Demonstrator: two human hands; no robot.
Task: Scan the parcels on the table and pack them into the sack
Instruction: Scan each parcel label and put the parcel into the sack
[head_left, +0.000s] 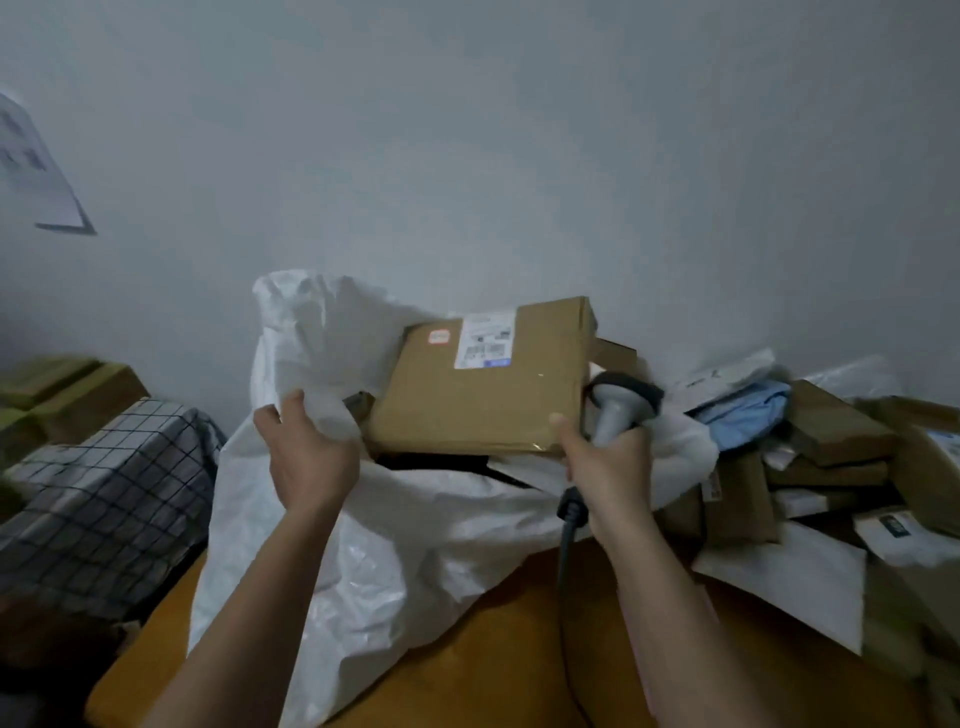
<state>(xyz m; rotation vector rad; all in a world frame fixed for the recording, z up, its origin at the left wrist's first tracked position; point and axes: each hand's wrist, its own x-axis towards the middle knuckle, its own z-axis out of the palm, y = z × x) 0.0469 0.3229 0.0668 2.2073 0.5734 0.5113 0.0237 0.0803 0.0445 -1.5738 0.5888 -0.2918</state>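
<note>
While gripping the white sack (395, 545) by its rim, left hand (306, 457) up, fingers curled into the thin cloth. Right hand (608, 467) wrapped round the grey scanner (615, 410), thumb pressing on the near corner of a brown box (483, 384). Box tilted over the open mouth of the sack, right between the two hands, white label (485, 340) and small red sticker (439, 338) facing up. Scanner cord (569, 540) hanging down below the right hand. More parcels (831, 457) heaped on the worktop (493, 649) just to the right of the right hand: brown boxes, white bags, one blue bag (748, 410). Checked cloth (98, 499) far out to the left of the left hand. Grey wall (467, 156) behind.
</note>
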